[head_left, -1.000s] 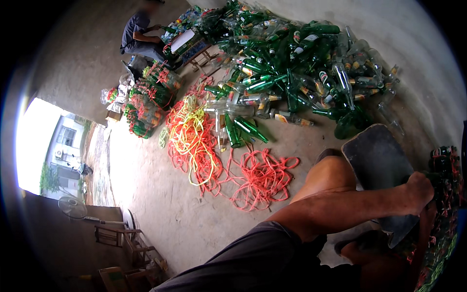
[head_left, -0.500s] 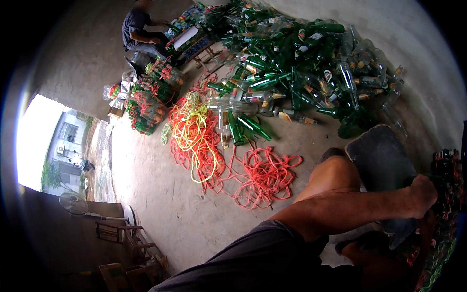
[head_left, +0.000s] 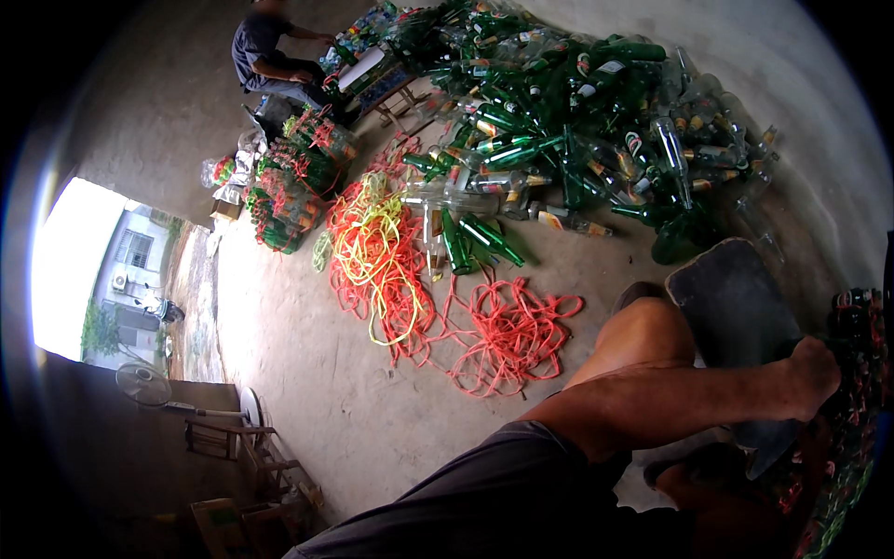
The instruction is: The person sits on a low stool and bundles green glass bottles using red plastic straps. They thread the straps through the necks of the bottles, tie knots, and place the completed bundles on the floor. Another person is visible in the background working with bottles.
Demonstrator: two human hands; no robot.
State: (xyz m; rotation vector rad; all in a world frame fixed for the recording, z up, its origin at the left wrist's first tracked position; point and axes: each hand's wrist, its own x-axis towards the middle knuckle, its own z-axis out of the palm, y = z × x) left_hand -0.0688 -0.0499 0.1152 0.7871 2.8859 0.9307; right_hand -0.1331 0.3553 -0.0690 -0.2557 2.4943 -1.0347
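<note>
My left forearm reaches across my bare knee [head_left: 647, 335] to the right. My left hand [head_left: 812, 374] is bent at the wrist beside dark bottles wound with red cord [head_left: 852, 373]. Its fingers are hidden, and whatever they touch is hidden too. Below it, in deep shade, a reddish-brown shape that seems to be my right arm [head_left: 812, 480] runs up along the bottles; no right fingers can be made out. A dark flat board with rounded corners [head_left: 731, 303] stands just left of my left hand.
A heap of green and clear bottles [head_left: 540, 102] lies against the far wall. Red cord [head_left: 517, 335] and yellow cord [head_left: 382, 270] lie tangled on the floor. Tied bottle bundles [head_left: 289, 196] stand near a seated person [head_left: 265, 61]. A fan [head_left: 144, 384] is at lower left.
The view has shifted slightly, so the floor and bottles sit a little further right. The other person's arm now stretches further out over the low table. My left hand stays by the bottles.
</note>
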